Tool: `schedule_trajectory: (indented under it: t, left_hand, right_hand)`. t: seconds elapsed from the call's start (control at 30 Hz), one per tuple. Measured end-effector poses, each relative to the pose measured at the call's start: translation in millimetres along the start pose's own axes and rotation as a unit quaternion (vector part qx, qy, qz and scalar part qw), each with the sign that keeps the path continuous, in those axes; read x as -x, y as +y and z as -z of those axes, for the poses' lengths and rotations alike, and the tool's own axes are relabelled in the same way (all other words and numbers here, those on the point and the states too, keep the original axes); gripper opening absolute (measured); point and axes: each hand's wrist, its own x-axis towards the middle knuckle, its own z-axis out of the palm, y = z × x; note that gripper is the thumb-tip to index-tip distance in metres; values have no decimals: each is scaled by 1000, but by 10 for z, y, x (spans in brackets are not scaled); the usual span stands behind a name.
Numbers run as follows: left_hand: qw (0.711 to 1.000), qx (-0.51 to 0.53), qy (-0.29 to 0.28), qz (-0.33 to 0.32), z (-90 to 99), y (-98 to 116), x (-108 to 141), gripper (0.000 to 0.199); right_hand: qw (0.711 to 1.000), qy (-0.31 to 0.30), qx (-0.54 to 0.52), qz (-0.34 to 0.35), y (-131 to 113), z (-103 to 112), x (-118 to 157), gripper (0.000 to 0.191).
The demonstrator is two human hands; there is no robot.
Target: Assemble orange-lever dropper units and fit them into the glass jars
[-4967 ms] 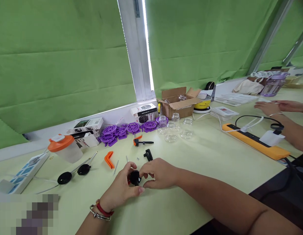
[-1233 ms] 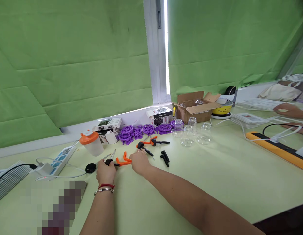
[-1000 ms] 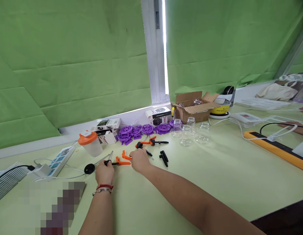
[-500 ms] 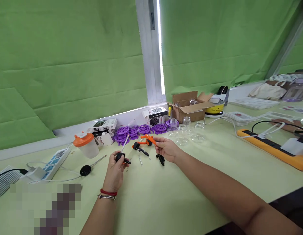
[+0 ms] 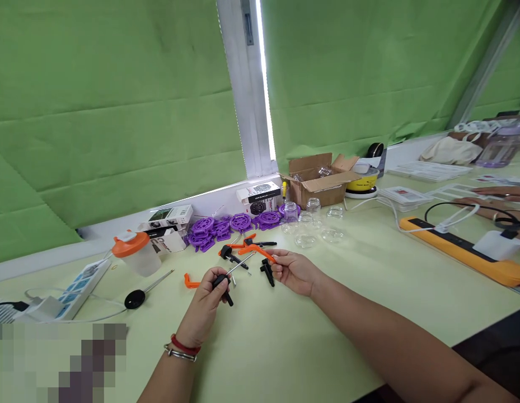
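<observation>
My left hand is closed round a round black plastic part with a thin metal rod; a black handle piece sticks out below the fingers. The rod points right, its tip close to an orange bent plastic piece, which my right hand pinches at one end. Just below that piece lies a black crank-like part. Behind it are black-and-orange parts and a tiny metal pin. Left of my left hand rests another orange piece.
Purple plastic discs lie at the back beside printed boxes. Glass jars stand before an open carton. On the left are an orange-lidded cup, a black disc with a rod and a power strip. Another person's hand is far right.
The rod in my left hand has swung from pointing up to pointing right, toward the orange piece. My left hand has moved right, uncovering an orange piece on the table. The view has shifted slightly.
</observation>
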Motion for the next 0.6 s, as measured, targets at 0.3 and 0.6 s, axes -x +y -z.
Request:
schedule_trajectory:
  t: [0.3,0.6]
  left_hand:
    - [1000,-4,-18,-14,-14,-10,26,33]
    - [1000,-13,-14,-23,-105,42,73,46]
  right_hand:
    - [997,-52,38,-53,98,1,28,25]
    - [991,-90,84,-57,204,-5,34,23]
